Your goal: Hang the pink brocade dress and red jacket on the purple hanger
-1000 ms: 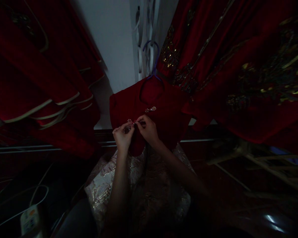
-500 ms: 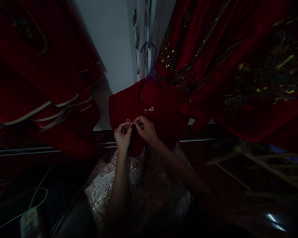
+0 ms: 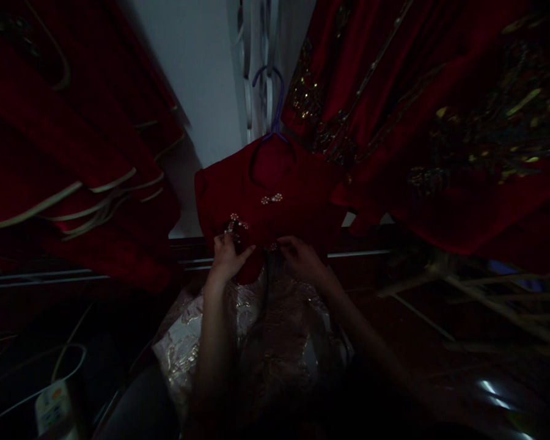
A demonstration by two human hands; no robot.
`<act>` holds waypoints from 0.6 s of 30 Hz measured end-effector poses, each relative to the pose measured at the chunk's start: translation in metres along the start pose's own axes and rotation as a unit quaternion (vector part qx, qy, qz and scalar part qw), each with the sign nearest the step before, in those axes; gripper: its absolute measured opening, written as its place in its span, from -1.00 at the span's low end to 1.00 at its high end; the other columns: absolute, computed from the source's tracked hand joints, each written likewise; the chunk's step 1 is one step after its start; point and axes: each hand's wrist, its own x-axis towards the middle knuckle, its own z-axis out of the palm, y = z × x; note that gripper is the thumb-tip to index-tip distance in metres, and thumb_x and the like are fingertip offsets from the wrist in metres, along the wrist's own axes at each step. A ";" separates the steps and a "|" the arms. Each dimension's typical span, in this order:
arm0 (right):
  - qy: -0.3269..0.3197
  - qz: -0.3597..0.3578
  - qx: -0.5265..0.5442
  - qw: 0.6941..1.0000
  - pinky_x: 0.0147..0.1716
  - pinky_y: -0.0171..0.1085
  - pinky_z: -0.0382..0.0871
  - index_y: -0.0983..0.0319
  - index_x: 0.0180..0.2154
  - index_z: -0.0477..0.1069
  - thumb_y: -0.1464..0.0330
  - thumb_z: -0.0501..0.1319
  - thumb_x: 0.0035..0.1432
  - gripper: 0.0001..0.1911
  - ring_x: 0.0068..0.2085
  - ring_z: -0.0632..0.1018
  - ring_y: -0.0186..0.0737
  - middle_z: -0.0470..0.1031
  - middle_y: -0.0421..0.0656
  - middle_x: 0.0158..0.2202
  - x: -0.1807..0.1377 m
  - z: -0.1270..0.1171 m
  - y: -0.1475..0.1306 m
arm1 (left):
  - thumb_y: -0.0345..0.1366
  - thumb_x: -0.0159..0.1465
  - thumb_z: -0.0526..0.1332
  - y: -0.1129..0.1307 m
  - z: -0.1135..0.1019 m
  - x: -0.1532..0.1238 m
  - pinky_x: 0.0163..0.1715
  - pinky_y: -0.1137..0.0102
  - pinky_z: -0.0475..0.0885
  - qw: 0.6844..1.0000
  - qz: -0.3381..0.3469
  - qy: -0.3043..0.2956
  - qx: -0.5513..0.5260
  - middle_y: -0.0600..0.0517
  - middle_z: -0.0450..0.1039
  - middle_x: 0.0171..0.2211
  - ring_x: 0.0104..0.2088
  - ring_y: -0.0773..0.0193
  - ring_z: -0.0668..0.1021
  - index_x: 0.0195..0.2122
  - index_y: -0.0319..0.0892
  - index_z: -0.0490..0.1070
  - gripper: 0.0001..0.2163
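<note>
A dim room hung with red embroidered garments [image 3: 440, 122] against a white wall [image 3: 201, 79]. The small red top [image 3: 266, 195] hangs on a blue hanger [image 3: 270, 91]. The left hand [image 3: 227, 256] pinches its lower front beside a beaded clasp [image 3: 236, 223]; the right hand [image 3: 302, 256] grips the hem, just below.

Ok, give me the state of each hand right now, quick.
Left hand: closed on the front of the small dark red hanging top.
Right hand: pinching that top's lower edge.
</note>
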 end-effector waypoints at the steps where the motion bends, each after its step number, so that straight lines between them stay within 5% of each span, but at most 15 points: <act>1: -0.003 0.006 -0.001 1.000 -0.08 -0.19 0.43 0.22 -0.02 0.36 0.37 0.10 0.20 -0.70 -0.12 0.57 -0.23 0.53 -0.06 -0.09 0.001 0.003 0.002 | 0.05 -0.07 0.37 0.002 0.004 0.000 0.11 0.07 0.28 1.000 -0.008 0.012 0.004 -0.23 0.19 0.02 0.10 -0.10 0.38 0.11 -0.23 0.23 -0.24; 6: -0.012 0.035 0.008 0.999 -0.01 -0.11 0.39 0.33 0.09 0.25 0.33 0.09 0.22 -0.59 -0.04 0.54 -0.15 0.48 0.09 -0.03 0.004 0.020 0.011 | 0.01 -0.25 0.46 0.012 0.024 -0.002 0.05 -0.09 0.24 0.992 -0.025 0.007 0.127 -0.36 0.16 0.04 0.12 -0.34 0.28 0.15 -0.30 0.09 -0.02; 12: -0.013 0.051 0.015 0.999 -0.25 -0.28 0.41 0.26 -0.03 0.32 0.38 0.19 0.12 -0.66 -0.32 0.53 -0.31 0.51 -0.14 -0.29 0.005 0.028 0.016 | -0.35 -0.05 0.35 0.011 0.024 -0.003 -0.04 0.09 0.38 0.993 -0.001 0.020 0.115 -0.28 0.22 -0.02 -0.01 -0.13 0.46 0.06 -0.28 0.18 -0.37; 18: 0.023 0.029 -0.015 0.999 -0.40 -0.35 0.31 0.23 -0.21 0.38 0.29 0.31 0.02 -0.72 -0.39 0.43 -0.34 0.42 -0.21 -0.38 0.004 0.032 0.017 | -0.44 0.04 0.22 0.030 -0.006 -0.008 0.03 0.19 0.38 0.987 0.003 -0.076 0.144 -0.23 0.34 -0.05 0.00 -0.02 0.48 0.03 -0.28 0.29 -0.53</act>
